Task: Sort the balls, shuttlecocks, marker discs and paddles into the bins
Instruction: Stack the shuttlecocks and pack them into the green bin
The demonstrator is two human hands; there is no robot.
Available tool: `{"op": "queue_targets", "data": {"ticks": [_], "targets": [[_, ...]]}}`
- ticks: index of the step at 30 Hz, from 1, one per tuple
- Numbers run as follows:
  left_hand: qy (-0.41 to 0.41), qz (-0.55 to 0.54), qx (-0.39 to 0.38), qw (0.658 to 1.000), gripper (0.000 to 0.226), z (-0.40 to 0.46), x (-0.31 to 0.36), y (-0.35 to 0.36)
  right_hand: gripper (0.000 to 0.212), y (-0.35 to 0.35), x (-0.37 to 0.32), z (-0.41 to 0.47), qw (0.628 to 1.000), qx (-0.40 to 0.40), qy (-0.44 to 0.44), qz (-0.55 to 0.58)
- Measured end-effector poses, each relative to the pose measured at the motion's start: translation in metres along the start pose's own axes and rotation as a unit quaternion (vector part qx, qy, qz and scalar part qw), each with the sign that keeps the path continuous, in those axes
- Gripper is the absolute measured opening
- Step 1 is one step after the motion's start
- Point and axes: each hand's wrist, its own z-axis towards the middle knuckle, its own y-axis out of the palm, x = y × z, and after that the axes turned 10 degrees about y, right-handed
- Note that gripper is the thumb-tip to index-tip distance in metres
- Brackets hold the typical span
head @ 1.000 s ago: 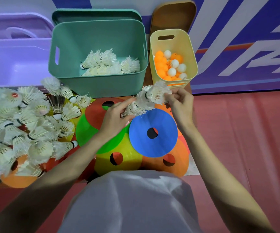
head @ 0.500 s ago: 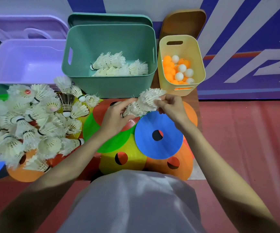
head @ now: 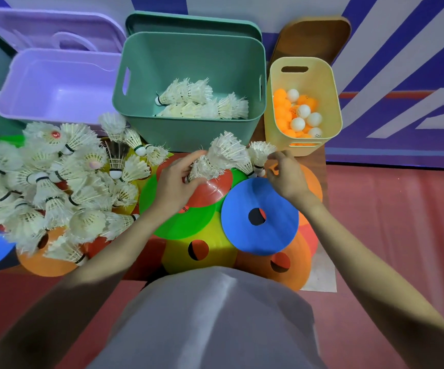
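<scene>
Over marker discs (head: 259, 217), right hand (head: 284, 173) now pinches a separated shuttlecock (head: 259, 155).

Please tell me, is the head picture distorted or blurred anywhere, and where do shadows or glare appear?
In the head view, wide-angle distortion bows the green bin and purple bin outward; the grey clothing at the bottom is soft and out of focus; the forearms darken toward the lower corners; a faint sheen lies on the red disc; the shuttlecock pile looks slightly overexposed.

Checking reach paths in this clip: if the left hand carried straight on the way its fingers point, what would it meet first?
Probably the near wall of the green bin. The left hand, gripping a stack of shuttlecocks, points up and away towards it, though depth from one view is uncertain.
</scene>
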Motion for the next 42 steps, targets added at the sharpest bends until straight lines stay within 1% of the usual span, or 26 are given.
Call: {"op": "queue_targets", "data": {"ticks": [2,4,6,9,10,13,15,19,21,24,27,30,32,34,37,39,42], "targets": [[0.0,-0.001,0.003,1.0,0.06,0.0,0.001,-0.002,0.034,-0.001,-0.006,0.006,0.998,0.008,-0.055,-0.041],[-0.001,0.0,0.007,1.0,0.06,0.0,0.002,-0.004,0.035,0.0,-0.013,0.011,0.994,0.026,-0.071,-0.073],[-0.003,-0.003,0.009,1.0,0.061,-0.001,0.002,-0.005,0.037,0.002,-0.021,0.013,0.994,0.051,-0.052,-0.086],[-0.005,-0.009,0.009,1.0,0.062,-0.001,0.002,-0.007,0.041,0.007,-0.028,0.014,0.994,0.07,-0.019,-0.076],[-0.003,-0.008,0.01,1.0,0.062,-0.002,0.002,-0.007,0.038,0.008,-0.029,0.014,0.994,0.071,-0.015,-0.082],[-0.003,-0.005,0.012,1.0,0.061,-0.002,0.004,-0.01,0.02,0.009,-0.03,0.014,0.992,0.068,-0.006,-0.11],[-0.003,-0.006,0.011,1.0,0.061,-0.003,0.005,-0.011,0.013,0.01,-0.029,0.013,0.992,0.071,-0.009,-0.108],[0.0,-0.004,0.012,1.0,0.062,-0.006,0.007,-0.013,0.011,0.011,-0.025,0.011,0.99,0.089,-0.025,-0.107],[0.0,0.002,0.016,1.0,0.062,-0.008,0.008,-0.014,0.015,0.01,-0.025,0.006,0.989,0.112,-0.038,-0.083],[0.015,0.015,0.027,0.999,0.061,-0.012,0.005,-0.017,0.019,0.008,-0.029,-0.01,0.984,0.164,-0.061,0.017],[0.018,0.041,0.041,0.998,0.061,-0.016,0.0,-0.019,0.02,0.004,-0.039,-0.028,0.96,0.236,-0.079,0.129],[0.027,0.073,0.052,0.996,0.061,-0.02,-0.007,-0.023,0.015,-0.004,-0.051,-0.048,0.929,0.291,-0.108,0.201],[0.036,0.092,0.054,0.994,0.061,-0.021,-0.008,-0.027,0.013,-0.009,-0.057,-0.057,0.92,0.295,-0.134,0.223],[0.052,0.118,0.054,0.99,0.061,-0.02,-0.006,-0.031,0.011,-0.011,-0.063,-0.061,0.917,0.282,-0.152,0.237],[0.088,0.157,0.048,0.982,0.061,-0.018,0.002,-0.039,0.01,-0.011,-0.073,-0.063,0.922,0.245,-0.187,0.234],[0.111,0.162,0.039,0.98,0.061,-0.014,0.008,-0.043,0.01,-0.01,-0.081,-0.061,0.929,0.217,-0.207,0.219],[0.133,0.155,0.022,0.979,0.061,-0.002,0.019,-0.054,0.012,-0.01,-0.094,-0.056,0.931,0.202,-0.201,0.228]]}}
